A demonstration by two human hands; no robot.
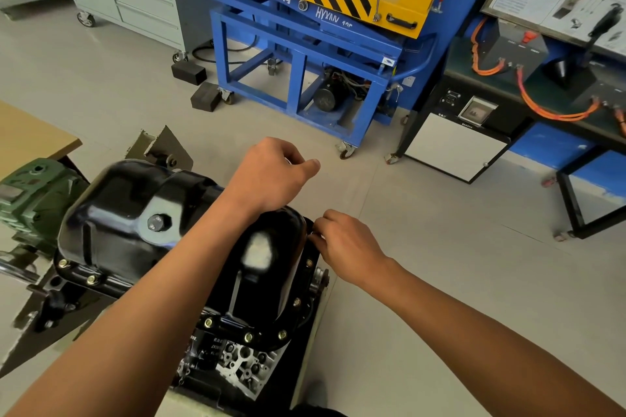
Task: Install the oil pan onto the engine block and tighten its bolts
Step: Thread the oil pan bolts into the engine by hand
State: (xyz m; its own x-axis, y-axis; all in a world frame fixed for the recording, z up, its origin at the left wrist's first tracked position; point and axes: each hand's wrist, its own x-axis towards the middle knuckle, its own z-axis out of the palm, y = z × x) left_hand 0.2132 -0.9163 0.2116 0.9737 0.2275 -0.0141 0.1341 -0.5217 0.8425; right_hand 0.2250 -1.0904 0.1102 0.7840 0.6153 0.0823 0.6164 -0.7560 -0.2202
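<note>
Both forearms are bare along their whole visible length, and so are the left hand point(271, 176) and the right hand point(345, 247). Knuckles and tendons stand out as low ridges on the backs of the hands. The left thumb ends in a short, trimmed nail. A dark sliver shows at the bottom edge between the arms, too little to tell whether it is clothing.

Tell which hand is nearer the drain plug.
Left. The left hand is over the pan, right of the drain plug; the right hand is farther right, at the flange.
</note>
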